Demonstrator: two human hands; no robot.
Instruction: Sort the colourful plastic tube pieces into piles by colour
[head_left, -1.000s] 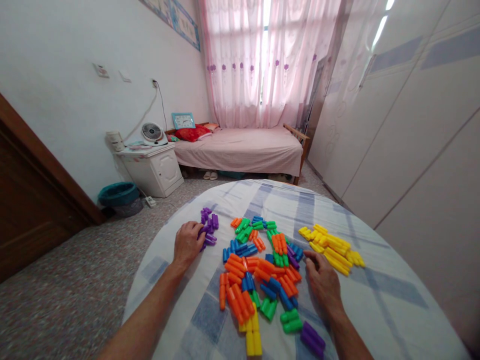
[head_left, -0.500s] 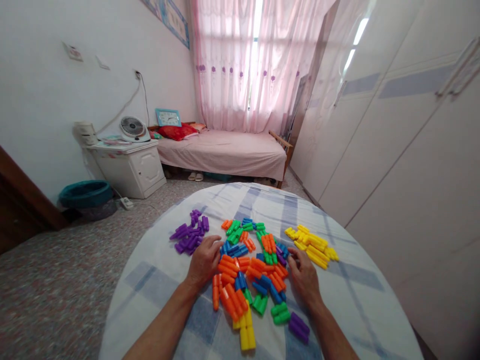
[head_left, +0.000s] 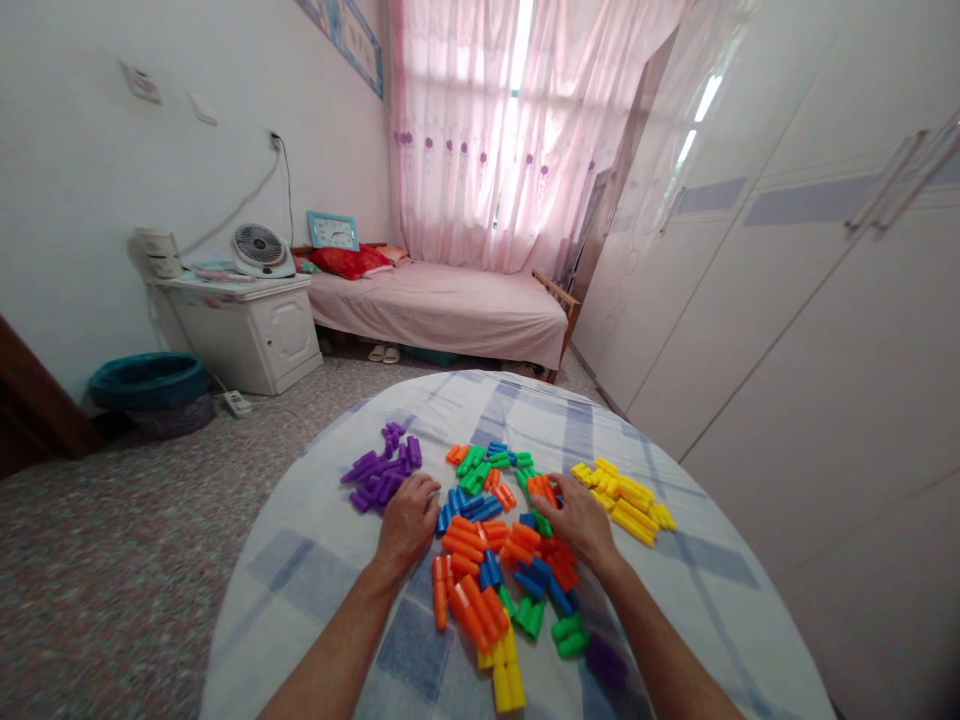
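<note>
Colourful plastic building blocks, each a row of joined tubes, lie on a round table covered by a checked cloth (head_left: 409, 650). My right hand (head_left: 576, 522) reaches over the heap from the right. Its thumb and fingers are closed round an orange block (head_left: 541, 488) near a green block (head_left: 541, 524). Part of the heap behind that hand is hidden. My left hand (head_left: 407, 518) rests loosely curled, thumb and fingers apart, with nothing in it. It lies between the purple blocks (head_left: 379, 478) and the blue blocks (head_left: 457, 505).
Yellow blocks (head_left: 628, 498) form a pile on the right. Nearer me lie orange blocks (head_left: 476, 612), a yellow piece (head_left: 508, 684) and a blurred purple block (head_left: 606, 660). Beyond the table are a bed (head_left: 442, 305), a white cabinet (head_left: 251, 340) and a wardrobe (head_left: 757, 300).
My right hand has moved left and away from me, from beside the heap's right edge onto the orange block. My left hand has stayed nearly where it was. The view has shifted slightly.
</note>
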